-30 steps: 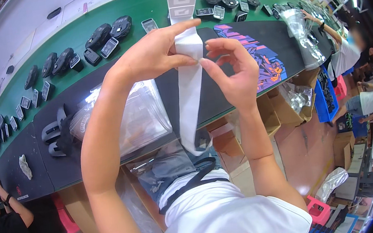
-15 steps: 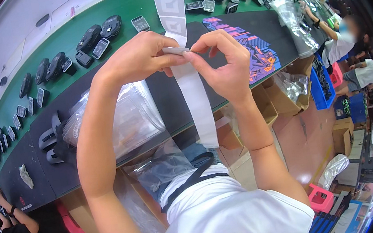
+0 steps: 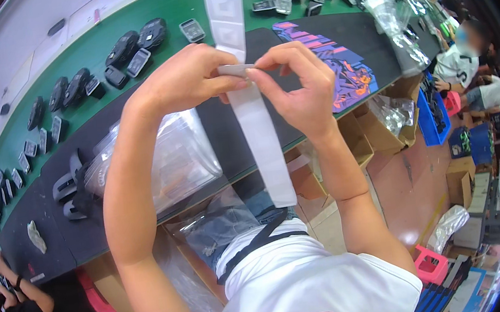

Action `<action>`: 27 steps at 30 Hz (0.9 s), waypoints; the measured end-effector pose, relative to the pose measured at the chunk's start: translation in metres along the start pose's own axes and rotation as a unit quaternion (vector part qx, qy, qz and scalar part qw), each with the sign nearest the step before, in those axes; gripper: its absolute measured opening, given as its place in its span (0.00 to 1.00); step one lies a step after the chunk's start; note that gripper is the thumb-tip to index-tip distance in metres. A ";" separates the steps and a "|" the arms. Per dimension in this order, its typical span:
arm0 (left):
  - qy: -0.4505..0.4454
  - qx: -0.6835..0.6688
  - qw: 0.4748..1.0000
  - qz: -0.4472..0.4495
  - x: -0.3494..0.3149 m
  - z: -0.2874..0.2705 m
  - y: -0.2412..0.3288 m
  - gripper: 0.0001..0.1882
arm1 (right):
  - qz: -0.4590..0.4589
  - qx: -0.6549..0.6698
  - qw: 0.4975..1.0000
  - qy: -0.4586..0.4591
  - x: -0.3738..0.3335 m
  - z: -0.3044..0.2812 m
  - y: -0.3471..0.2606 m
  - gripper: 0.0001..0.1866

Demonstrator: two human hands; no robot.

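A long strip of labels (image 3: 224,9) runs over the bench from the far edge toward me, its far part carrying square grey marks. Its plain whitish length (image 3: 263,148) hangs past the bench's near edge over my lap. My left hand (image 3: 190,73) is closed, pinching the strip at a small grey flap (image 3: 236,70) that sticks out between thumb and fingers. From the other side, my right hand (image 3: 304,87) pinches the right end of that flap with thumb and forefinger. Whether the flap is a separate label or a fold of the strip, I cannot tell.
Black computer mice (image 3: 122,48) and small clear-topped boxes (image 3: 192,31) line the green bench. Clear plastic bags (image 3: 183,148) lie left of the strip, a patterned mat (image 3: 340,73) right. Cardboard boxes (image 3: 387,133) and a blue crate (image 3: 432,112) stand lower right. Co-workers sit at both sides.
The strip has slid a little toward me, its near end hanging slightly lower. My hands stay nearly in place. At the right, a co-worker's arm has drawn back from the bench.
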State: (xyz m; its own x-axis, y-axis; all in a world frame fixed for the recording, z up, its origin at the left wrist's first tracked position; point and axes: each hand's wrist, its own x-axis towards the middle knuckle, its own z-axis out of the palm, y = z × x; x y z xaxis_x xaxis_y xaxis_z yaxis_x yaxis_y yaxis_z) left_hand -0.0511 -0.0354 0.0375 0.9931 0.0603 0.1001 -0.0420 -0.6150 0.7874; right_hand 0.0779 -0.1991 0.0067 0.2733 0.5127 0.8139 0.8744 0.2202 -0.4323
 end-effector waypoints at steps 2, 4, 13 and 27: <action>0.010 0.052 0.998 -0.041 -0.006 -0.005 0.004 0.12 | -0.032 0.018 0.999 -0.005 0.000 0.007 0.002 0.09; 0.024 0.003 0.998 -0.052 -0.008 -0.002 0.002 0.12 | -0.031 0.025 0.999 0.014 -0.003 0.011 0.003 0.09; 0.017 0.006 0.997 -0.075 -0.001 0.001 -0.003 0.12 | -0.068 0.022 0.997 0.019 -0.002 0.008 0.011 0.10; 0.013 0.043 0.996 -0.071 0.000 0.001 -0.004 0.14 | -0.025 0.069 0.997 0.008 -0.004 0.004 0.005 0.10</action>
State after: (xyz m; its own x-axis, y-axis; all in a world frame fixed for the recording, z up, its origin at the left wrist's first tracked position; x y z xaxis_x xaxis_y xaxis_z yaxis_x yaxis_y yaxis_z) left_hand -0.0509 -0.0331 0.0336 0.9853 0.1708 0.0085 0.1088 -0.6641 0.7396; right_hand 0.0790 -0.1969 -0.0006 0.2386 0.4853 0.8412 0.8236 0.3578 -0.4400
